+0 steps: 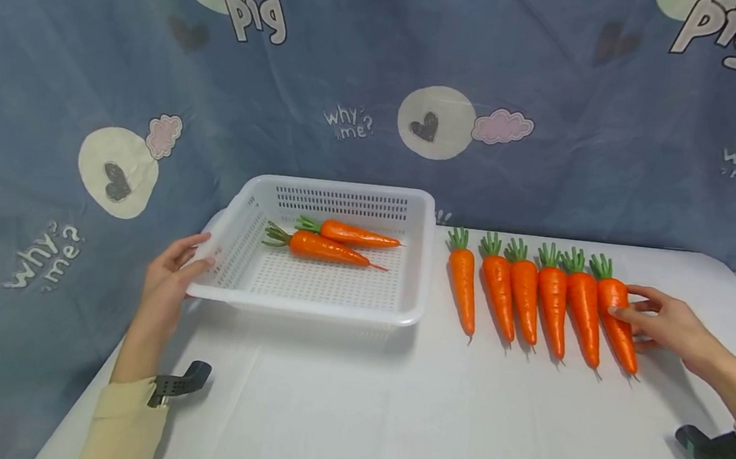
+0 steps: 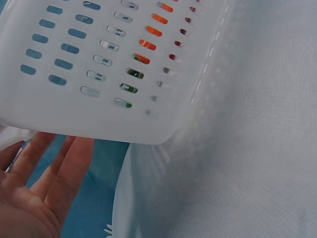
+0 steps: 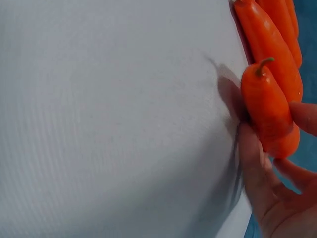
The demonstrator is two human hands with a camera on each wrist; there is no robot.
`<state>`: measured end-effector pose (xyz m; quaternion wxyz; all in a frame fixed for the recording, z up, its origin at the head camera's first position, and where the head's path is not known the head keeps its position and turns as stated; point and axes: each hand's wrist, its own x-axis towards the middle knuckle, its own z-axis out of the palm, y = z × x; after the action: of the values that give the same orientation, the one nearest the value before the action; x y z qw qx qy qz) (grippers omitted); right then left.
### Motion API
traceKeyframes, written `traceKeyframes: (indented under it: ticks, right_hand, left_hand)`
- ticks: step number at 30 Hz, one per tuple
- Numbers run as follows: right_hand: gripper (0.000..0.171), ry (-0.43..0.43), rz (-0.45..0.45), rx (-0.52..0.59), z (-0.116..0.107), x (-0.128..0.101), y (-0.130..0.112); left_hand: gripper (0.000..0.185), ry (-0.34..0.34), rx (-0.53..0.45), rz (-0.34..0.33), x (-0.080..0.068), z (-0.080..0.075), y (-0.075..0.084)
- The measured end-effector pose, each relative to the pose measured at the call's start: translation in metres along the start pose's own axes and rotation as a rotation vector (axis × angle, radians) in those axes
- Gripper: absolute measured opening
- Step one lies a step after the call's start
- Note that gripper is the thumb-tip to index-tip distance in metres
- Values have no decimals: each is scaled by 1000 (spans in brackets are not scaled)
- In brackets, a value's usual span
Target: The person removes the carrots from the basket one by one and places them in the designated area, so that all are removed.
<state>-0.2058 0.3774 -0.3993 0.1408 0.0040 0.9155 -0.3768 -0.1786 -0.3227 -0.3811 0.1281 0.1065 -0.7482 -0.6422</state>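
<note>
My left hand (image 1: 166, 280) holds the left rim of a white plastic basket (image 1: 327, 307) with slotted walls. In the left wrist view, the fingers (image 2: 69, 173) reach up to the underside of the rim, their tips hidden behind it. Two orange carrots with green tops, a rear carrot (image 1: 357, 235) and a front carrot (image 1: 329, 249), lie inside the basket. At the right end of a row, my right hand (image 1: 671, 325) grips the outermost carrot (image 1: 613, 305), thumb on one side and fingers on the other. That carrot (image 3: 265, 109) sits close beside its neighbour.
Several more carrots (image 1: 552, 303) lie side by side right of the basket, tops toward the back. A white cloth (image 1: 325, 403) covers the table. Behind it hangs a blue printed curtain (image 1: 331, 56). Each wrist wears a dark camera mount (image 1: 180, 383).
</note>
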Motion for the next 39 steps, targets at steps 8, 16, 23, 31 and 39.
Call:
traceKeyframes:
  ticks: [8,16,23,31,39]
  right_hand:
    - [83,-20,9,5,1,-2,-1]
    - [80,-7,8,-43,-2,-2,-5]
    - [77,3,-7,-58,-4,-8,-5]
    - [79,23,6,-54,-2,-6,-5]
    - [79,26,-3,-48,1,-4,-6]
  left_hand:
    - [47,-3,16,15,2,-1,1]
    - [45,-3,-13,3,2,-2,0]
    - [45,5,-21,-6,2,-1,1]
    - [45,4,-23,-9,2,1,1]
    - [46,4,-23,-8,2,1,0]
